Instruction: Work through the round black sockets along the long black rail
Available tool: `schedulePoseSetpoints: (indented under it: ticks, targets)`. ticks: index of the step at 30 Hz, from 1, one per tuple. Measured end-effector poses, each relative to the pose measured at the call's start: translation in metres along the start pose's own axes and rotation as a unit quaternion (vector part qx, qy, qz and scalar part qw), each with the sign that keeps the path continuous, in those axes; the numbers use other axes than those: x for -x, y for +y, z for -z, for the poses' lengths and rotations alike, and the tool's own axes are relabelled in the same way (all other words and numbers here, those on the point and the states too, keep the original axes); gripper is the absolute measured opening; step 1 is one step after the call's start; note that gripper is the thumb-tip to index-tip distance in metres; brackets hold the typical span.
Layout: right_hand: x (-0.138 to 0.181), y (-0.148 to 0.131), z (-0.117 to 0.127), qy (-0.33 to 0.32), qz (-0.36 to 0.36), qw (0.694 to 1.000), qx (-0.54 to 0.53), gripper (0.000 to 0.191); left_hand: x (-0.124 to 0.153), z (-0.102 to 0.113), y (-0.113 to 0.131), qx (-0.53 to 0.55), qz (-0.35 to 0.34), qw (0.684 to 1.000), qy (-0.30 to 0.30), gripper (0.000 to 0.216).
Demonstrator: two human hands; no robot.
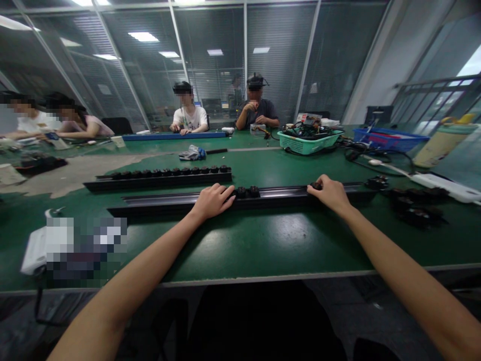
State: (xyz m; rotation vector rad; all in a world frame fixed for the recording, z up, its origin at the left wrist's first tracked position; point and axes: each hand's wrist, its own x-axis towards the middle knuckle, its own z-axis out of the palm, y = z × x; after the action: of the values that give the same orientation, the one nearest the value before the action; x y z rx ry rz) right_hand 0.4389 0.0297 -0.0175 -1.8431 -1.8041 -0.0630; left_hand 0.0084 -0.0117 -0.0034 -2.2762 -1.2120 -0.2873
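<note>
A long black metal rail (281, 194) lies across the table in front of me. Two small round black fittings (248, 191) sit in its channel near the middle. Just left of them, my left hand (214, 201) is closed over the rail, its fingers curled across the top; what lies under the fingers is hidden. Toward the rail's right end, my right hand (330, 193) pinches a small black fitting (315, 186) at the channel. Behind on the left, a second black rail (161, 181) carries a row of several similar fittings.
Loose black fittings (419, 205) lie in a heap at right, near a white power strip (447, 186). Farther back stand a green basket (306, 144) of cables, a blue basket (391, 140) and a yellow tumbler (443, 143). Gloves (193, 153) lie mid-table. Co-workers sit opposite and at left.
</note>
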Motion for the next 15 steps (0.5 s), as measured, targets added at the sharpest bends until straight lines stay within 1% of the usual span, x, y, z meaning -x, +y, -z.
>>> schedulePoseSetpoints:
  ticks: [5, 15]
  targets:
    - [-0.0030, 0.0022, 0.0037, -0.019, -0.003, 1.000, 0.006, 0.032, -0.0004, -0.0010, 0.0000, -0.005, -0.003, 1.000, 0.009, 0.049]
    - [-0.0056, 0.0084, 0.0064, -0.024, -0.022, 0.999, 0.028, 0.031, -0.0008, -0.0008, 0.0010, 0.005, 0.003, 1.000, 0.011, 0.047]
